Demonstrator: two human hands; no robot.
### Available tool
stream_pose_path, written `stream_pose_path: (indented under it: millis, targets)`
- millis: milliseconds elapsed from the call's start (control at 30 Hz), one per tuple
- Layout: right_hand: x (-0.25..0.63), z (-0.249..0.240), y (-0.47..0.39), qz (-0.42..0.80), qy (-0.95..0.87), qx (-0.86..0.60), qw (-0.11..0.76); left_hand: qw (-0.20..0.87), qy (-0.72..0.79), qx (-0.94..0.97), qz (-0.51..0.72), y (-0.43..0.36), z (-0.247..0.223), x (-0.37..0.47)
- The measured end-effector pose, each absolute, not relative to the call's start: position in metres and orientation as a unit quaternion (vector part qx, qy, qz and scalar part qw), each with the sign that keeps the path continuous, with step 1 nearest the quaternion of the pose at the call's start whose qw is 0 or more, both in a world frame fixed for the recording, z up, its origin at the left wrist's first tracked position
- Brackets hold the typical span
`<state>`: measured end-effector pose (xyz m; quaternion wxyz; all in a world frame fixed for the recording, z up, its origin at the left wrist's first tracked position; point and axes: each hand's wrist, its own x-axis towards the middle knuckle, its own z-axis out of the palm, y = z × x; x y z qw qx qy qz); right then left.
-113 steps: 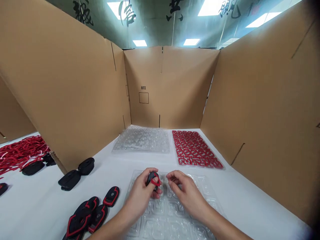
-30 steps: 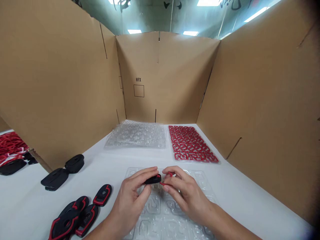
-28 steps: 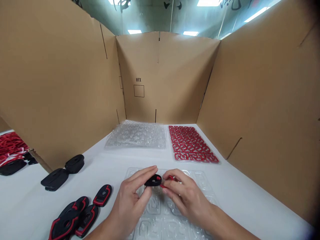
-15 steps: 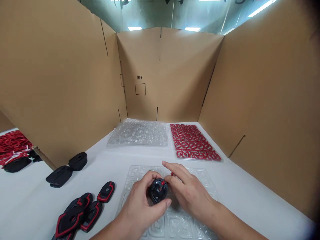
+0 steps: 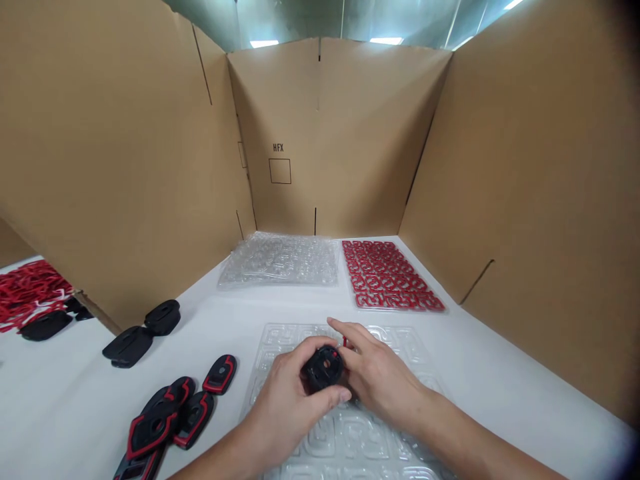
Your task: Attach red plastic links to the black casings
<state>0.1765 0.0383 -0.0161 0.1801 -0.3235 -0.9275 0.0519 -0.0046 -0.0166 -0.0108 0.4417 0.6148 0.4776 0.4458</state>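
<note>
My left hand (image 5: 295, 393) is closed around a rounded black plastic shell (image 5: 324, 367), thumb below and fingers over the top. A small hole and a spot of red show on the shell's face. My right hand (image 5: 375, 367) is closed at the shell's right side, with its index finger raised. A thin red plastic trim piece (image 5: 345, 341) sticks out between its fingers; the rest of it is hidden. Both hands are above a clear moulded tray (image 5: 360, 437). Left of them, several black shells with red trim (image 5: 153, 427) are heaped, with another such shell (image 5: 220, 375) beside the heap.
Plain black shells (image 5: 127, 347) lie farther left. At the back are stacked clear trays (image 5: 280, 260) and a tray of red trim pieces (image 5: 393, 277). A heap of red strips (image 5: 33, 290) is at far left. Cardboard walls (image 5: 345, 147) enclose the back and both sides.
The view has tilted down slightly, shifting the scene. The black shell has turned a little in my left hand, and more of the red piece shows between my right fingers.
</note>
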Motion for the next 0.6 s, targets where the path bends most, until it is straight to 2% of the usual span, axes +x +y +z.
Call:
stream_pose_path:
  millis: [200, 433, 600]
  targets:
    - [0.1775, -0.0163, 0.0383, 0.034, -0.921, -0.334, 0.196, 0.546, 0.420, 0.557, 0.463, -0.0159, -0.0084, -0.0040]
    - [0.1770, -0.0157, 0.0370, 0.039, -0.923, -0.308, 0.229, 0.602, 0.389, 0.518, 0.467, -0.0121, -0.0076, -0.0051]
    - [0.1776, -0.0133, 0.0367, 0.051, -0.923, -0.323, 0.204, 0.611, 0.372, 0.517, 0.471, -0.0125, -0.0120, -0.0041]
